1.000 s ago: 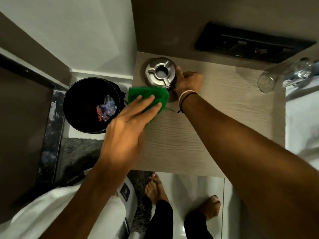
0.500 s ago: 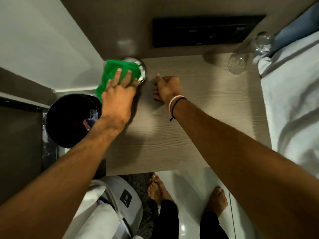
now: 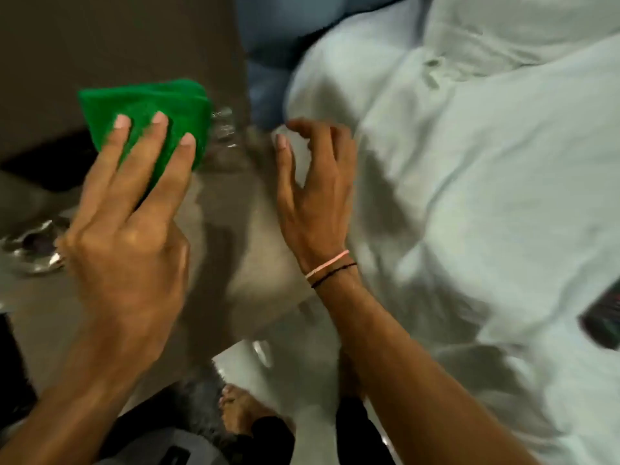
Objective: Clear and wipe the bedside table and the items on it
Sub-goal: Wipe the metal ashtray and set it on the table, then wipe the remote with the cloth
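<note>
Left hand (image 3: 127,236) pinches green cloth (image 3: 144,109), right hand (image 3: 315,193) spread beside blurred glass (image 3: 224,129), bedding (image 3: 469,196) crowding

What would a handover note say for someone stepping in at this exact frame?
Left hand: holds the green cloth under its fingers, raised near the glass.
Right hand: open, empty, fingers curled, reaching toward the glass beside the bed sheet.
Things: metal ashtray sits at the table's left edge; the glass is at the far right corner, blurred. Table otherwise looks bare.
Done: cannot tell from this blurred frame what is already wiped.
Left: probably wipe the glass, then the tabletop.
</note>
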`<state>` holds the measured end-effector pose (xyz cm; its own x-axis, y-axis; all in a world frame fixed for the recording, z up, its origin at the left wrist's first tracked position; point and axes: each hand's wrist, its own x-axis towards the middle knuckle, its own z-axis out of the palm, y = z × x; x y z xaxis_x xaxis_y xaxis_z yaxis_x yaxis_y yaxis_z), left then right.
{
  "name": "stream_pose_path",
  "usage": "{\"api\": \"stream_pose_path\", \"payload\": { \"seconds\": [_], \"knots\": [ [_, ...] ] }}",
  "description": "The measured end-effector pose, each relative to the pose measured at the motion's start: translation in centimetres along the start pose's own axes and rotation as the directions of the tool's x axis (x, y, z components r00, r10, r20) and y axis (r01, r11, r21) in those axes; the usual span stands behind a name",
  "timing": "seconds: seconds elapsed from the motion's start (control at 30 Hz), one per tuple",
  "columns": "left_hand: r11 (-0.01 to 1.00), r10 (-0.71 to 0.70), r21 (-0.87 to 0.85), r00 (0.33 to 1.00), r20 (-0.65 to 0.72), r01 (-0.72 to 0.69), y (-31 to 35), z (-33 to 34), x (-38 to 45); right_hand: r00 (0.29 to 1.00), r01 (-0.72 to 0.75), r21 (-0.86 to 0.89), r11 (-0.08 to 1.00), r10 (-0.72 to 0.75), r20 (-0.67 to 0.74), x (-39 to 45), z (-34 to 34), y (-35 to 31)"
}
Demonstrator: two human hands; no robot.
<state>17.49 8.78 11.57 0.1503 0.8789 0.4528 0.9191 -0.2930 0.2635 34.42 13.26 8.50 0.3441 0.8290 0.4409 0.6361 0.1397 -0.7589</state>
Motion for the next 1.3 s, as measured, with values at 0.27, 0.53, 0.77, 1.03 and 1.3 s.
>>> {"api": "stream_pose_path", "payload": {
  "seconds": [0.27, 0.53, 0.77, 1.03, 1.3],
  "knots": [
    [0.893, 0.397, -0.193, 0.914, -0.086, -0.406, 20.4, 6.0, 6.3, 0.876, -0.355, -0.395, 0.847, 0.155, -0.457, 5.4, -20.9, 12.3],
    [0.779, 0.594, -0.225, 0.804, -0.038, -0.586, 30.1, 11.3, 5.3, 0.709, -0.704, -0.473, 0.530, 0.562, -0.425, -0.5, -30.2, 23.8],
    [0.794, 0.566, -0.224, 0.822, -0.066, -0.565, 27.0, 10.4, 4.6, 0.804, -0.555, -0.190, 0.810, 0.465, -0.371, 0.2, -28.8, 21.0],
    [0.978, 0.041, -0.205, 0.999, 0.036, -0.032, 12.5, 3.9, 5.4, 0.654, -0.735, 0.671, 0.098, 0.364, 0.663, 0.1, -13.7, 5.1],
    [0.955, -0.242, -0.117, 0.945, 0.218, 0.272, -2.1, -0.4, 3.7, 0.354, -0.793, 0.390, -0.468, 0.166, 0.920, -5.9, 2.1, -4.3]
  ]
}}
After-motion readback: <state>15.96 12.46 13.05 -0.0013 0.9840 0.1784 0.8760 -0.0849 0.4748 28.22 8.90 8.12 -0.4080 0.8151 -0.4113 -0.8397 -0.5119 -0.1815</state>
